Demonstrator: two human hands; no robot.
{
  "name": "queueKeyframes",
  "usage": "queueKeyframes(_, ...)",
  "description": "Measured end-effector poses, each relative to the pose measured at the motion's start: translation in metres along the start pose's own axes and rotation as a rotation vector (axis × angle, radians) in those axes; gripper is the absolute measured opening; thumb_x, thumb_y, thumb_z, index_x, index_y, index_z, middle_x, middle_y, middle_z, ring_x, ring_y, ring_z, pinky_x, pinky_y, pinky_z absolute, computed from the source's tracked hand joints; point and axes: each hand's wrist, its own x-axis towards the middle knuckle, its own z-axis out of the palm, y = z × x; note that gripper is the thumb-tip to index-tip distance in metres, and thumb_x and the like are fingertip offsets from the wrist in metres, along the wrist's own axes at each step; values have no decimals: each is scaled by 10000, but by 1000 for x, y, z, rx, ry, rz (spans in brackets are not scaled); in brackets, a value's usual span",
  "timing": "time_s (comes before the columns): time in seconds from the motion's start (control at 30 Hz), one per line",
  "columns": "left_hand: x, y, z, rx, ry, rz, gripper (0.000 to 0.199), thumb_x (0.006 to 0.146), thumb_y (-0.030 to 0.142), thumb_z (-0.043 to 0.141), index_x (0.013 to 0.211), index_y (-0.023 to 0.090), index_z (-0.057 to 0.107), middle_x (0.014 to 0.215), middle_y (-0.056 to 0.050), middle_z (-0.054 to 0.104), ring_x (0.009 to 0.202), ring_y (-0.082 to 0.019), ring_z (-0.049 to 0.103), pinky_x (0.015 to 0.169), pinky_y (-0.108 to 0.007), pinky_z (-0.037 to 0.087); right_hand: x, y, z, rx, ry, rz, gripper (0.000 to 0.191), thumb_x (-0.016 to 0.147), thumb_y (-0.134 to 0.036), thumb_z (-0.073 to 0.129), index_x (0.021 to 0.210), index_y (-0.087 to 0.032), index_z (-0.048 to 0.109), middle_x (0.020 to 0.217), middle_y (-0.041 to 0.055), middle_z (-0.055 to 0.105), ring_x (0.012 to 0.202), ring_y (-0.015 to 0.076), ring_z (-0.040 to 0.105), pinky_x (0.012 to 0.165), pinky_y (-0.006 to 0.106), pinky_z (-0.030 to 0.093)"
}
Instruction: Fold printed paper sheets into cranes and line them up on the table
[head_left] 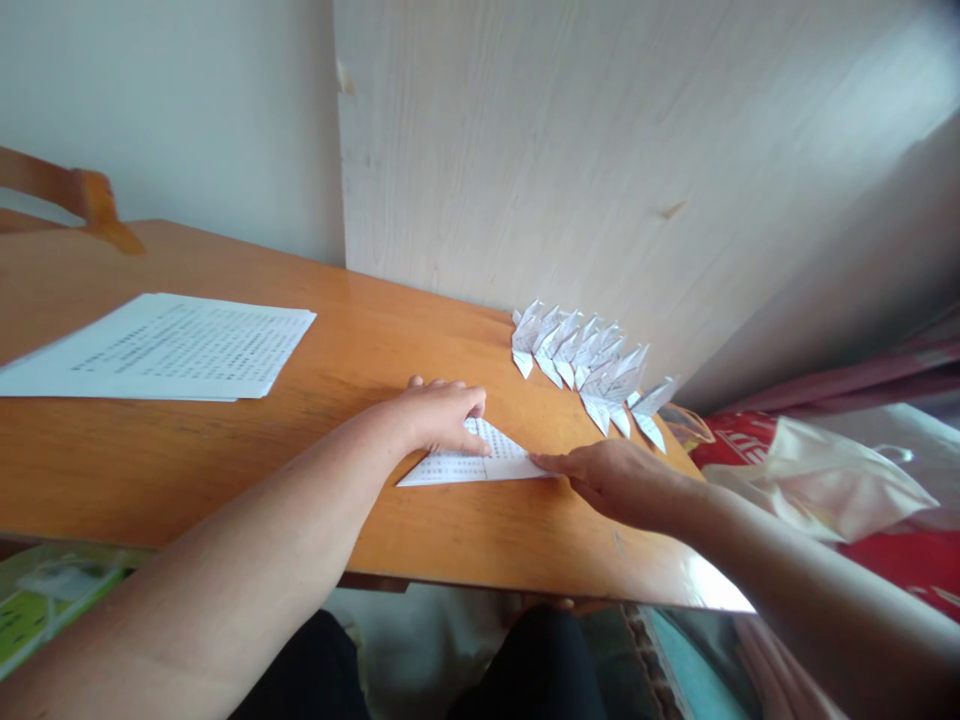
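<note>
A sheet of printed paper, folded into a flat triangle, lies on the wooden table with its long edge towards me. My left hand rests on its left part, thumb on the print and fingers stretched out beyond the upper edge. At the right corner, the fingertips of my right hand are closed against the paper, its other fingers curled under. Behind my right hand stands a row of several folded paper pieces with pointed tips, made of similar printed paper.
A stack of printed sheets lies at the left of the wooden table. A wall panel borders the table's back edge. Red and white bags sit beyond its right end. A wooden chair part shows at far left.
</note>
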Motion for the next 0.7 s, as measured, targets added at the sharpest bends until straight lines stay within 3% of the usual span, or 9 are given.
queueKeyframes(0.23,1,-1,1,-7,-4,-12,536,666,700,664,1007,289,610,1110,-58,677,1057,-326,581,905,-463,349,-13,4,9,37,64,18,508,937,-184,440,1386,-361,597,914,41,767,801,206,703,715,298,463)
queueKeyframes(0.5,2,-2,1,-3,-20,-15,552,669,704,658,1031,292,602,1130,-59,664,1082,-331,568,926,-474,343,-27,6,24,-97,43,12,545,934,-151,441,1443,-329,521,849,55,733,702,217,674,604,319,411)
queueKeyframes(0.7,1,-1,0,1,-23,-11,541,675,708,655,1016,292,596,1125,-59,663,1078,-331,570,907,-465,350,-40,5,32,-75,119,51,572,911,-115,463,1428,-348,539,755,32,709,651,203,651,580,312,404)
